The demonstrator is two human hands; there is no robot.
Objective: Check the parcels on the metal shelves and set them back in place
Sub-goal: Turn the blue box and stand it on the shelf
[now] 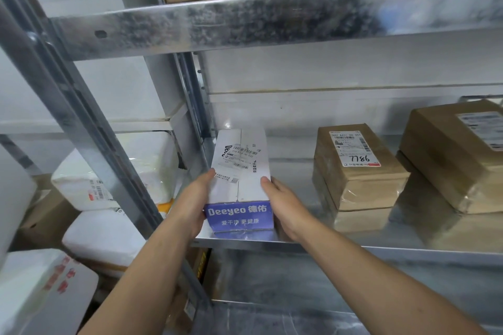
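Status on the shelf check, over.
Left hand and right hand hold the white box by its sides. Box rests on the shelf, front edge. Brown parcel to its right, apart.

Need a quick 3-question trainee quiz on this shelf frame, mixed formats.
1. True or false: the left hand and the right hand grip the white box from opposite sides.
2. Which number is handwritten on the label of the brown parcel to the right of the box? A) 7786 B) 4120 C) 9053
3. Fill in: the box's blue end reads "____".
Key: 1 true; 2 A; 3 Deeyeo.
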